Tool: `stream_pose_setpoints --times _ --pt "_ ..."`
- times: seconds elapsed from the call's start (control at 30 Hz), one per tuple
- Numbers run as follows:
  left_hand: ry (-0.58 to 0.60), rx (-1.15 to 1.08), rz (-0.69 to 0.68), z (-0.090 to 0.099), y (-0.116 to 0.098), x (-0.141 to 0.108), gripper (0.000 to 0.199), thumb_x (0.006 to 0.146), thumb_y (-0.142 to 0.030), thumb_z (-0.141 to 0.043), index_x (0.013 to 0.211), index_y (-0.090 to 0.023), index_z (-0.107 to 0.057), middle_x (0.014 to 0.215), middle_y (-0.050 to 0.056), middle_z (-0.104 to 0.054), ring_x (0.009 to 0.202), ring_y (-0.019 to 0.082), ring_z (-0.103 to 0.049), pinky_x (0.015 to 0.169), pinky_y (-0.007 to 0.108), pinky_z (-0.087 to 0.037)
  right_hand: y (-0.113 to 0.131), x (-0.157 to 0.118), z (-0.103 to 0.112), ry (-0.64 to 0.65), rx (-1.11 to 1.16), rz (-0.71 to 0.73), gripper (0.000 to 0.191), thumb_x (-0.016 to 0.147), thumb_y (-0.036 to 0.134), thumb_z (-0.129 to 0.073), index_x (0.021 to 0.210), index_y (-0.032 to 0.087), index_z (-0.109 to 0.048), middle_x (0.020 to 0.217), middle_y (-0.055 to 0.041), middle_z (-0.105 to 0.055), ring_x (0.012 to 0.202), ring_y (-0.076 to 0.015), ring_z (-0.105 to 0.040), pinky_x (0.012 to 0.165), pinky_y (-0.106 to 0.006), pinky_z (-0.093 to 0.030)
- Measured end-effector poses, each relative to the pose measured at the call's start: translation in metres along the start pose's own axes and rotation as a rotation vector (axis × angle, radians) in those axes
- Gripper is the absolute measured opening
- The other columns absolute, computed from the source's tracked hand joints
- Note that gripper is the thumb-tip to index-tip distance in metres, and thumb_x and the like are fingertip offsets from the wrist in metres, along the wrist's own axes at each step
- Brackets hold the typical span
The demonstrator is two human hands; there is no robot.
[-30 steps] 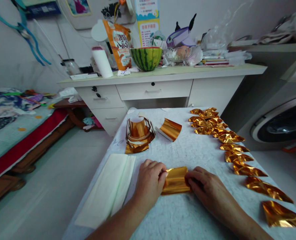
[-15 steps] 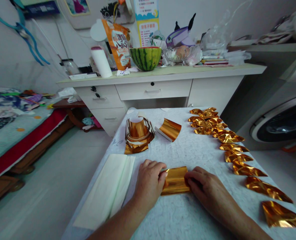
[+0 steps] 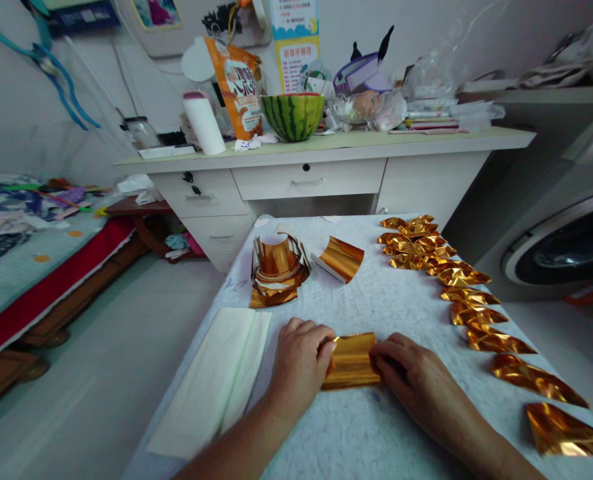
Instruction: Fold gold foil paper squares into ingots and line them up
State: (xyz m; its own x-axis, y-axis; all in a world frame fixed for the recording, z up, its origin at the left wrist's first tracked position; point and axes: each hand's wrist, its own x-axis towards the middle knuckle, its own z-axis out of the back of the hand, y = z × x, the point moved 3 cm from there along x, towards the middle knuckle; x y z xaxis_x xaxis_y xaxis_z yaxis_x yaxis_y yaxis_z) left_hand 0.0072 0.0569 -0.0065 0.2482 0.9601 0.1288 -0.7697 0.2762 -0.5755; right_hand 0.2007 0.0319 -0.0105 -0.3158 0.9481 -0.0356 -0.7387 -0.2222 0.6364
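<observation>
A gold foil sheet [image 3: 353,362] lies near the table's front, between my hands. Its left edge is pinched in my left hand [image 3: 303,357], and my right hand [image 3: 416,373] grips its right edge with fingers curled. Beyond them stands a curled stack of gold foil sheets [image 3: 277,261], with a single curved foil piece [image 3: 343,259] to its right. To the left lies folded pale paper [image 3: 209,380]. Several twisted gold foil pieces [image 3: 471,313] run in a row down the table's right side.
The cloth-covered table [image 3: 326,440] meets a white desk [image 3: 316,150] bearing a halved watermelon [image 3: 293,118], an orange bag [image 3: 236,90], a paper roll [image 3: 205,125] and plastic bags. A washing machine [image 3: 541,180] stands right, a bed [image 3: 51,267] left.
</observation>
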Motion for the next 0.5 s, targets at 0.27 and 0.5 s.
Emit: stream_pose_setpoints --times 0.27,0.5 --pt "-0.021 0.012 0.007 -0.001 0.0002 -0.0007 0.012 0.083 -0.014 -0.062 0.082 -0.024 -0.069 0.082 0.001 -0.068 0.086 0.022 -0.054 0.079 0.034 -0.037 0.0011 0.0 0.0002 -0.004 -0.012 0.004 0.025 0.094 0.021 -0.041 0.092 0.023 -0.066 0.088 -0.004 -0.063 0.078 -0.0176 -0.063 0.069 -0.03 -0.045" --pt "-0.072 0.046 0.004 0.0 0.0002 -0.0002 0.014 0.079 -0.013 -0.067 0.087 -0.024 -0.068 0.089 0.002 -0.064 0.093 0.023 -0.052 0.083 0.036 -0.037 0.0003 -0.0005 -0.0032 0.01 -0.061 0.004 0.024 0.093 0.02 -0.041 0.09 0.022 -0.065 0.089 -0.0045 -0.061 0.077 -0.0172 -0.062 0.069 -0.03 -0.047"
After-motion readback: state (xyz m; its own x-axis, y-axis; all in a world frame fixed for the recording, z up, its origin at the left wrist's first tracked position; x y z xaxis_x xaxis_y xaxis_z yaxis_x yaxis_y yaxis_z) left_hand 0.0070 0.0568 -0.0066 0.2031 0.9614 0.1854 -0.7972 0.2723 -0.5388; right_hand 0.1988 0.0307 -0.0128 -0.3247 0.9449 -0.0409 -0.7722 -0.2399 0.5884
